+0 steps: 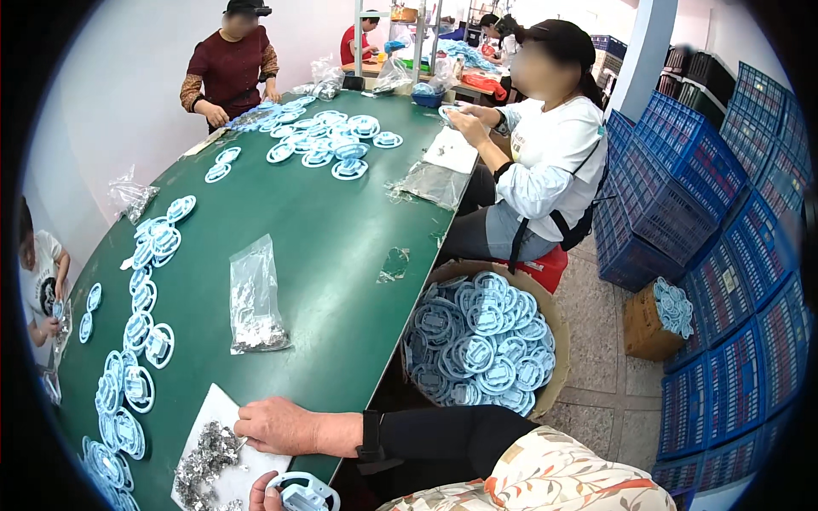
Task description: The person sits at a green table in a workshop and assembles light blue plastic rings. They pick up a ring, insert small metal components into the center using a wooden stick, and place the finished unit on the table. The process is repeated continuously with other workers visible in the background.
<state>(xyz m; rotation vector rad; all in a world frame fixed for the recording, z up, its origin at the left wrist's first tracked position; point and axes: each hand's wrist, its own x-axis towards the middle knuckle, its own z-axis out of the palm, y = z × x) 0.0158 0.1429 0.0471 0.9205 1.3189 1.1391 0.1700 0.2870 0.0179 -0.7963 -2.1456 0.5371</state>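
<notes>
A light-blue plastic ring part [308, 495] with a raised middle piece is held in the left hand [263, 494], low at the picture's lower edge, by the near end of a white sheet. Just above it, the right hand [279, 426] reaches over the sheet [219, 403], its fingers drawn together beside a heap of small silvery metal pieces [207, 460]; whether they grip one cannot be told. Farther up the green table [341, 255] lies a clear plastic bag [256, 298] with more such pieces at its bottom. A string of matching ring parts [138, 388] runs along the left. To the right, beside the table, a round-sided cardboard container [559, 341] brims with them, near a seated co-worker in a white top [550, 145]. Blue plastic crates [716, 396] stand stacked beyond.
</notes>
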